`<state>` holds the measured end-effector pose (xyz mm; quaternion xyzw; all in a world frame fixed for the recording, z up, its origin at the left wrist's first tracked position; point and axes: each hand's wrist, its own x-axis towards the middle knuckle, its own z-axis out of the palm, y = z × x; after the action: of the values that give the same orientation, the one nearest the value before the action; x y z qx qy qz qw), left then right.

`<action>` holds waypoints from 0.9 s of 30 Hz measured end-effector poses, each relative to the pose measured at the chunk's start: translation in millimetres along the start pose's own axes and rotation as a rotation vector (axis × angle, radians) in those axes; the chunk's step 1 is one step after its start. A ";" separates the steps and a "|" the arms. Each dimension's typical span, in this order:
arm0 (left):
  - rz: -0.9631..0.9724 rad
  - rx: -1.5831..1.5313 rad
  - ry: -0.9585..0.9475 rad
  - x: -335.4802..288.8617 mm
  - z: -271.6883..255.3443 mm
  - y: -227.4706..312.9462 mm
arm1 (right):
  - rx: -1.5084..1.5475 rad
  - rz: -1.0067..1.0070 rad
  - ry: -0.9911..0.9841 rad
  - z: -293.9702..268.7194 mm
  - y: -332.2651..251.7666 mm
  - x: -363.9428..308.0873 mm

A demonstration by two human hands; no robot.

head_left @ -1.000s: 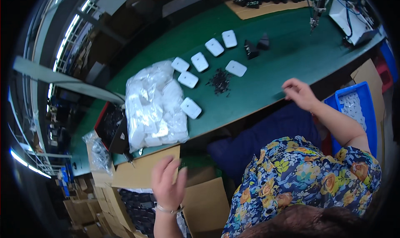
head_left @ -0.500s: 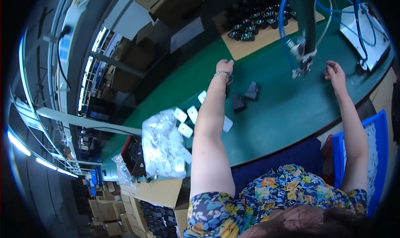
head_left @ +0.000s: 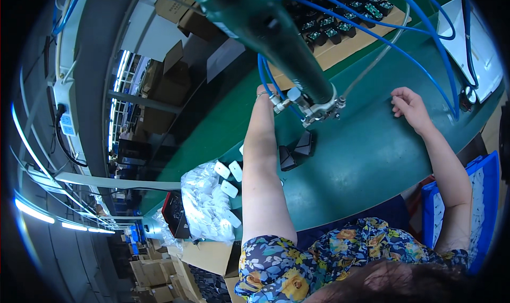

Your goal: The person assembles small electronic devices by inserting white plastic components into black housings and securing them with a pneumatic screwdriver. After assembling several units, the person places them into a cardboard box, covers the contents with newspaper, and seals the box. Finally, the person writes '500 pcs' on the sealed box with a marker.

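My left hand (head_left: 265,89) is stretched far across the green table, beside the edge of a cardboard sheet. Its fingers are mostly hidden behind a hanging green cylindrical machine part (head_left: 287,48) with metal fittings at its lower end. My right hand (head_left: 409,109) hovers over the table on the right, fingers loosely bent and slightly apart, holding nothing. Two dark wedge-shaped housings (head_left: 296,150) sit together just right of my left forearm. Several white rounded plastic pieces (head_left: 229,189) lie left of that forearm, next to a clear bag (head_left: 204,205) full of similar white parts.
Rows of black units with green circuit boards (head_left: 340,29) stand on the cardboard sheet (head_left: 332,52) at the back. Blue hoses (head_left: 441,93) loop across the right side near a white panel (head_left: 470,48). A blue bin (head_left: 486,197) stands by my right arm; an open carton (head_left: 210,258) is lower left.
The view has shifted, and the green machine part now looms larger, covering my left hand. My right hand has moved left, its fingers more curled. The dark housings stay side by side.
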<state>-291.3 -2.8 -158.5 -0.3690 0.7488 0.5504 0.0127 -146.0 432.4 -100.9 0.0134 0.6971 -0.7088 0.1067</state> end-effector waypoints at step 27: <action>-0.104 -0.281 -0.336 -133.5 -7.8 45.0 | 0.379 0.212 -0.337 18.3 -26.3 54.4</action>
<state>-216.6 68.1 -62.0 -0.3086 0.6322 0.7014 0.1140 -201.2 407.2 -83.6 -0.0123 0.5194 -0.8037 0.2901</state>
